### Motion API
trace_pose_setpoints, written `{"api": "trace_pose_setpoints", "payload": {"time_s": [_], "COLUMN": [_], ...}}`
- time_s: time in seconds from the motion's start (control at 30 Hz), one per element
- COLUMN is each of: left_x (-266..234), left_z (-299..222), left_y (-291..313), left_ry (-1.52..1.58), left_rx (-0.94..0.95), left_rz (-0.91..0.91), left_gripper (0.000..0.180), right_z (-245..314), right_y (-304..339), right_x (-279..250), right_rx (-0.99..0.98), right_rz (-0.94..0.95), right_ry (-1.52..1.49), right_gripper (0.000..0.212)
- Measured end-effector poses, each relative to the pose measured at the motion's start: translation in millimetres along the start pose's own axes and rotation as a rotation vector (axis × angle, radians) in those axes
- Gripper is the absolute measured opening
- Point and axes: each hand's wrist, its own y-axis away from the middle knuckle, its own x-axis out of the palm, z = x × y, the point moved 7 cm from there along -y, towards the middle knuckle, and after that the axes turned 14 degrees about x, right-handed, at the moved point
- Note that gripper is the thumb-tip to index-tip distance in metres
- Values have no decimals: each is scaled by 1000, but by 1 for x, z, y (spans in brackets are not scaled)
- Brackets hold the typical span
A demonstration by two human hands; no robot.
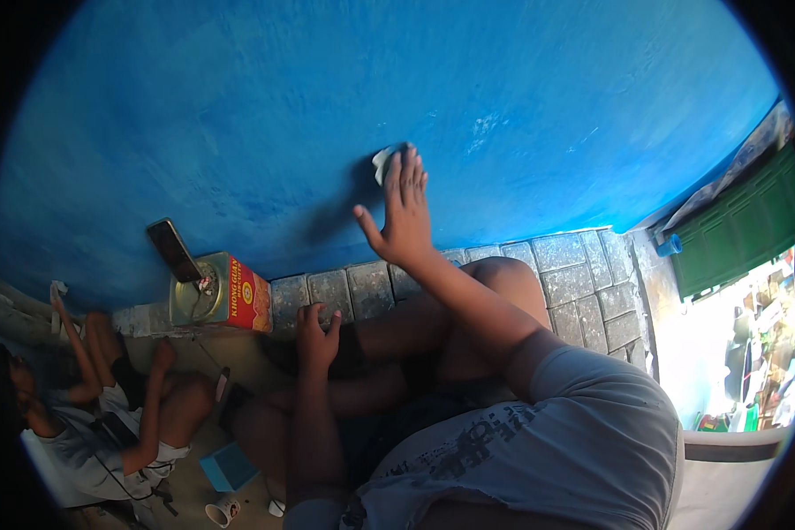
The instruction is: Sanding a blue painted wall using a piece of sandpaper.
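Pressing our right hand (402, 212) toward the smooth, blue-painted wall (539, 97) near the upper middle of the frame, we hold its fingers (408, 181) straight and mostly side by side, the thumb spread off to the left. Beneath them, against the wall, is a crumpled white piece of cloth or paper (381, 166), one edge sticking out leftward. The flat hand probably serves to trap it on the paint, since no pinch shows.

Our left hand (315, 344) hangs left of the frame's middle, its fingers loosely curled and apart from the thumb, with nothing visible between them; we judge that it simply rests. Farther left, a square metal tin with a red side (252, 300) stands beside the wall, and a dark smartphone (173, 250) tilts at its top, the tin likely giving it a raised footing.

Most of the white piece is hidden by our fingers, so we cannot tell its full shape, nor whether every fingertip touches the wall. A small object on the tin (206, 284) is too unclear to name. At lower left, the dark rim cuts off part of a seated person (84, 464), and glare washes out the jumble (773, 344) at far right.
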Motion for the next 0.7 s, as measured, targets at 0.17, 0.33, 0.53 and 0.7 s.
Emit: {"api": "trace_pose_setpoints", "payload": {"time_s": [0.17, 0.33, 0.53, 0.7], "left_x": [5, 2, 11, 21], "left_z": [7, 22, 25, 31], "left_y": [-6, 1, -2, -1], "left_ry": [13, 62, 39, 56], "left_rx": [29, -59, -31, -95], "left_rz": [-15, -18, -8, 48], "left_gripper": [33, 33, 33, 36], "right_z": [-36, -27, -7, 3], "right_y": [30, 7, 4, 34], "right_x": [24, 8, -36, -8], "right_rx": [-65, -188, -234, -319], "right_rz": [64, -101, -215, 254], "right_ry": [-2, 13, -321, -367], "right_gripper": [80, 60, 65, 65]}}
